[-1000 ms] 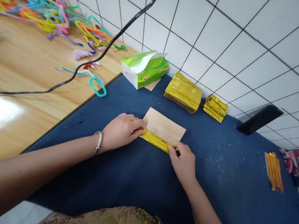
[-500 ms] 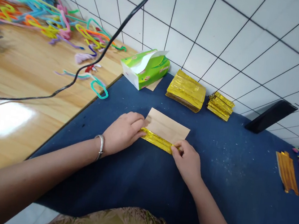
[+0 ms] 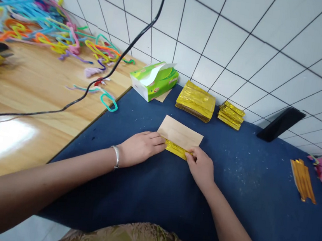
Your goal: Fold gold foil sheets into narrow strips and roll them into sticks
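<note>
A sheet of paper (image 3: 180, 132), tan on its upper part, lies on the dark blue mat (image 3: 238, 208), with a gold folded strip along its near edge. My left hand (image 3: 141, 148), a silver bangle at its wrist, presses on the strip's left end with the fingers together. At the strip's right end, my right hand (image 3: 201, 165) pinches the edge between thumb and curled fingers. Beyond the sheet sit a stack of gold sheets (image 3: 196, 100) and, to its right, a smaller pile of pleated gold pieces (image 3: 231, 115).
A green tissue pack (image 3: 161, 82) stands by the tiled wall. Colourful pipe cleaners (image 3: 56, 39) cover the wooden table's back left; a black cable (image 3: 118, 60) crosses it. A black phone-like slab (image 3: 281, 124) leans on the wall, and a pleated orange-gold piece (image 3: 303, 181) lies right.
My left hand has shifted right along the gold strip, covering more of its left end, and its fingers lie flatter. My right hand keeps its pinch. The camera view has shifted slightly.
</note>
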Motion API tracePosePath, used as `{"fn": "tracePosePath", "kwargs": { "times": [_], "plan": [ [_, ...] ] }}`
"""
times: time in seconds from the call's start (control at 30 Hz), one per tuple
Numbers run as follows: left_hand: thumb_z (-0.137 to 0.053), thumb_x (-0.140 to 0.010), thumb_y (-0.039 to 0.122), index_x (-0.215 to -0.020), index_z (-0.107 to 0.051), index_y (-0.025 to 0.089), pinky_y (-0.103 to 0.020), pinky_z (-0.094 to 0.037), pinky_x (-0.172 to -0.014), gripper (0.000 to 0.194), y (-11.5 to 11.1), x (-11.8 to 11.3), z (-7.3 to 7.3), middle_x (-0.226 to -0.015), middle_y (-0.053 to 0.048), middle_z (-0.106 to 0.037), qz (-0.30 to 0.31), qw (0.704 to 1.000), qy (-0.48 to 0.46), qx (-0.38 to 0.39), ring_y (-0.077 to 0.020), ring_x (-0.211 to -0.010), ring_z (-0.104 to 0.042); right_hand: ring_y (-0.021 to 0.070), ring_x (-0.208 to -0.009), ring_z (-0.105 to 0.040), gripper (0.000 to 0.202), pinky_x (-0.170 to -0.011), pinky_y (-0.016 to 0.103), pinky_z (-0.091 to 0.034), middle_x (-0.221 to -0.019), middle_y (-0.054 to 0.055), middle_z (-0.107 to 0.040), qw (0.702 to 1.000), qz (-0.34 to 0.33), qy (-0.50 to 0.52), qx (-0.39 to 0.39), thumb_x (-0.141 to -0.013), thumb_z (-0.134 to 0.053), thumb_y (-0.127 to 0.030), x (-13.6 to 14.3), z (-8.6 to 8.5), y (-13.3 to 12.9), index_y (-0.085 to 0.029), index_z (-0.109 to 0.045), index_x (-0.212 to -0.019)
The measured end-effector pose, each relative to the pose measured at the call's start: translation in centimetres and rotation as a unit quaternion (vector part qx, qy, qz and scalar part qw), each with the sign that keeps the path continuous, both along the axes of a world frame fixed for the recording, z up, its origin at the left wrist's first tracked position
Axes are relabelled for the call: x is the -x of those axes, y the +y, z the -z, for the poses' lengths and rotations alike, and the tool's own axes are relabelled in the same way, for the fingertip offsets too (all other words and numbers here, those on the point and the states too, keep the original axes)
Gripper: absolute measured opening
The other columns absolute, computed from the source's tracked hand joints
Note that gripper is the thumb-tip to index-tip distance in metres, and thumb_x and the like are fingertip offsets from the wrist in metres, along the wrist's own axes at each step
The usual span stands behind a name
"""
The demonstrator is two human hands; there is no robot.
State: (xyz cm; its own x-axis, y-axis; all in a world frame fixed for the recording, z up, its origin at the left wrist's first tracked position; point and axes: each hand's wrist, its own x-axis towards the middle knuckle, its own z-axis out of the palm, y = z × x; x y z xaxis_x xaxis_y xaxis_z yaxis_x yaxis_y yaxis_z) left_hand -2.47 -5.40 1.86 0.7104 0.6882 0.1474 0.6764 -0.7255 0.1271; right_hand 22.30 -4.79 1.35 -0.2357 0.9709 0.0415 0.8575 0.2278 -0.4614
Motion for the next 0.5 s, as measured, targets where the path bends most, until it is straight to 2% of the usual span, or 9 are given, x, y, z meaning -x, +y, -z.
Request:
{"fn": "tracePosePath", "kwargs": {
  "times": [0.13,0.2,0.3,0.43,0.5],
  "plan": [
    [-0.041,-0.089,0.015,-0.109,-0.058,0.018,-0.034,-0.042,-0.088,0.026,1.0,-0.8,-0.4,-0.103,-0.009,-0.059,0.003,1.0,0.015,0.003,-0.0202,-0.101,-0.051,0.0146,-0.071,-0.056,0.011,-0.059,0.024,-0.038,-0.079,-0.001,-0.063,0.999,-0.008,-0.026,-0.016,-0.082,-0.052,-0.027,-0.6,0.0,0.7,-0.025,-0.058,-0.091],
    [-0.042,-0.09,0.022,-0.11,-0.057,0.017,-0.034,-0.041,-0.089,0.026,0.7,-1.2,-0.6,-0.101,-0.009,-0.059,-0.004,1.0,0.018,0.005,-0.0204,-0.099,-0.051,0.0154,-0.072,-0.056,0.011,-0.061,0.025,-0.039,-0.079,0.0,-0.063,0.998,-0.017,-0.05,-0.033,-0.083,-0.051,-0.027,-0.8,-0.1,0.6,-0.024,-0.058,-0.091],
    [-0.045,-0.088,0.039,-0.118,-0.053,0.016,-0.036,-0.041,-0.088,0.038,-0.5,-1.6,-1.0,-0.102,-0.01,-0.058,-0.031,0.999,0.02,0.006,-0.0224,-0.097,-0.05,0.0193,-0.079,-0.056,0.014,-0.068,0.03,-0.042,-0.084,0.005,-0.063,0.992,-0.03,-0.096,-0.078,-0.085,-0.049,-0.027,-0.9,-0.3,0.0,-0.022,-0.059,-0.095],
    [-0.044,-0.087,0.047,-0.121,-0.051,0.015,-0.036,-0.04,-0.089,0.048,-1.4,-2.1,-1.3,-0.104,-0.011,-0.057,-0.049,0.998,0.032,0.012,-0.0237,-0.1,-0.05,0.0279,-0.106,-0.048,0.028,-0.087,0.042,-0.039,-0.109,0.011,-0.06,0.975,-0.081,-0.141,-0.153,-0.086,-0.048,-0.021,0.1,-1.1,-0.9,-0.019,-0.056,-0.113],
    [-0.043,-0.087,0.048,-0.122,-0.051,0.015,-0.036,-0.039,-0.092,0.049,-1.4,-2.1,-1.2,-0.107,-0.012,-0.057,-0.05,0.998,0.037,0.015,-0.0241,-0.103,-0.05,0.0275,-0.12,-0.039,0.035,-0.096,0.044,-0.035,-0.125,0.011,-0.053,0.967,-0.134,-0.139,-0.167,-0.088,-0.041,-0.015,1.1,-1.2,-1.6,-0.019,-0.052,-0.122]
  ]
}}
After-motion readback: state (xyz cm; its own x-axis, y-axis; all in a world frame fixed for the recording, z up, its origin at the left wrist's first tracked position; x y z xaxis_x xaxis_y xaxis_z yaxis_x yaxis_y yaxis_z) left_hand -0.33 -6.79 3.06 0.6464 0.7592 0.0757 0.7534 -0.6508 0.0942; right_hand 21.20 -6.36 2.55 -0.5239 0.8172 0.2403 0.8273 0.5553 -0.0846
